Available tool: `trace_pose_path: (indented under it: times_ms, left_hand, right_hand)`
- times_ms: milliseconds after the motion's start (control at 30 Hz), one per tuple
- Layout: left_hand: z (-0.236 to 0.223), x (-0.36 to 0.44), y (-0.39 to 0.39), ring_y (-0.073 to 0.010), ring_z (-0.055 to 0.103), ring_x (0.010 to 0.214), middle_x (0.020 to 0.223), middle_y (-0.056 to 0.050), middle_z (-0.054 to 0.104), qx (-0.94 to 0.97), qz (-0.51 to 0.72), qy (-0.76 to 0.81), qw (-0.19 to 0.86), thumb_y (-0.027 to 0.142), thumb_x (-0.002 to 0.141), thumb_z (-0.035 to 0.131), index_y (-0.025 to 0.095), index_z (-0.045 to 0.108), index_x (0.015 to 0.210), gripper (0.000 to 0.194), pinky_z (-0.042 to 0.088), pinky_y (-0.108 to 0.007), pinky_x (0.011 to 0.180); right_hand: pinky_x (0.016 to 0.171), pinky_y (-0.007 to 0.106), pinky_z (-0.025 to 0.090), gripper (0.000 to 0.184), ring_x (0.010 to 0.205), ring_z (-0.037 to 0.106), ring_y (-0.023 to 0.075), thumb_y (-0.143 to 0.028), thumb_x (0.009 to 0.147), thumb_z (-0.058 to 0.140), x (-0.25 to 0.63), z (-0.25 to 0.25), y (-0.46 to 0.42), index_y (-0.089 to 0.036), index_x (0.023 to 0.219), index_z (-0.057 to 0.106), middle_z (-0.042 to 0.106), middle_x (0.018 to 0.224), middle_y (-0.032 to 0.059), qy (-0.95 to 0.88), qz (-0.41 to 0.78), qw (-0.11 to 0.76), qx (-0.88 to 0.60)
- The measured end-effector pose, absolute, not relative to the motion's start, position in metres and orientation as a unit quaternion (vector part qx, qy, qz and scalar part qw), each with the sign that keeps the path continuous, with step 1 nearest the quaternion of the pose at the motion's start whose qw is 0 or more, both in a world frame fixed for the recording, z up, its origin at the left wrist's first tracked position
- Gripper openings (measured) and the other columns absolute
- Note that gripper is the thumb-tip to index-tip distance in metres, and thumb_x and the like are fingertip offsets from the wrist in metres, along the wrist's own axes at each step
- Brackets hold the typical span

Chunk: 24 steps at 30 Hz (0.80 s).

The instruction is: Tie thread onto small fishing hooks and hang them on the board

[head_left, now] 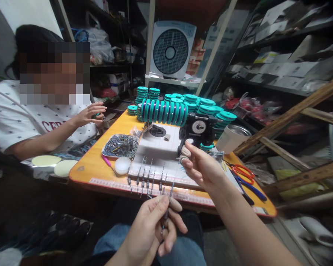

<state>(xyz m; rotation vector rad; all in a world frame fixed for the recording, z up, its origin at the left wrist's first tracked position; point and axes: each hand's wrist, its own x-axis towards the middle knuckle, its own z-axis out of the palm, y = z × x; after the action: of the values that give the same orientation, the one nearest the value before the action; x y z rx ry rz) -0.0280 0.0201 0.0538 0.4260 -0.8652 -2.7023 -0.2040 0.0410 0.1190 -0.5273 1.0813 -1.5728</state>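
My left hand [155,221], low in the middle, pinches a thin dark piece of fishing tackle with a twisted, wire-like upper end [171,189]. Its lower part runs down among my fingers and is partly hidden. My right hand [201,162] is raised beside the black winding machine [198,127], its fingers closed together. Pale finger cots [185,152] cover some fingertips; whatever they hold is too small to make out. Several similar tackle pieces with dark bodies [143,183] lie in a row along the front edge of the white board [152,147]. Teal line spools [163,112] are lined up on the machine's shaft.
On the orange table [91,166] are a tray of small metal parts [104,150], a round white container [122,166], a pink-handled tool [108,162], pliers [252,190], a cup [233,138] and stacked teal spools [142,94]. A co-worker's hand [90,114] is at left.
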Motion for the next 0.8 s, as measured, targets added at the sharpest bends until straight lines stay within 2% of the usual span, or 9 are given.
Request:
trace_pose_path:
  times_ms: [267, 433, 600, 800]
  left_hand:
    - [0.051, -0.024, 0.021, -0.0068, 0.054, 0.034, 0.063, -0.012, 0.07, 0.148, -0.916, -0.341, 0.147, 0.036, 0.089, 0.049, 0.01, 0.056, 0.071, 0.032, 0.034, -0.01, 0.029]
    - [0.053, -0.032, 0.012, -0.006, 0.054, 0.035, 0.063, -0.009, 0.069, 0.167, -0.874, -0.422, 0.175, 0.037, 0.092, 0.046, 0.009, 0.061, 0.093, 0.031, 0.032, -0.01, 0.031]
    - [0.054, -0.033, 0.01, -0.0044, 0.05, 0.029, 0.056, -0.006, 0.067, 0.163, -0.877, -0.418, 0.174, 0.037, 0.086, 0.056, 0.01, 0.061, 0.077, 0.029, 0.024, -0.009, 0.029]
    - [0.049, -0.031, 0.017, -0.0035, 0.048, 0.029, 0.056, -0.006, 0.068, 0.172, -0.878, -0.399, 0.2, 0.037, 0.085, 0.056, 0.01, 0.06, 0.073, 0.029, 0.022, -0.011, 0.03]
  right_hand:
    - [0.024, 0.008, 0.021, 0.033, 0.023, 0.034, 0.0013, -0.041, 0.09, 0.049, -0.2, 0.122, 0.041, -0.019, 0.066, 0.042, 0.051, 0.045, -0.0046, 0.453, -0.668, 0.548, -0.219]
    - [0.023, 0.008, 0.021, 0.033, 0.024, 0.034, 0.002, -0.041, 0.09, 0.049, -0.2, 0.127, 0.043, -0.019, 0.065, 0.041, 0.052, 0.045, -0.0039, 0.465, -0.665, 0.545, -0.211]
    - [0.023, 0.009, 0.021, 0.035, 0.023, 0.035, 0.0022, -0.04, 0.091, 0.048, -0.202, 0.125, 0.044, -0.019, 0.064, 0.04, 0.052, 0.045, -0.004, 0.46, -0.67, 0.543, -0.21]
    - [0.022, 0.009, 0.021, 0.036, 0.021, 0.036, 0.0024, -0.039, 0.093, 0.043, -0.202, 0.119, 0.042, -0.019, 0.064, 0.039, 0.052, 0.045, -0.0046, 0.435, -0.685, 0.541, -0.222]
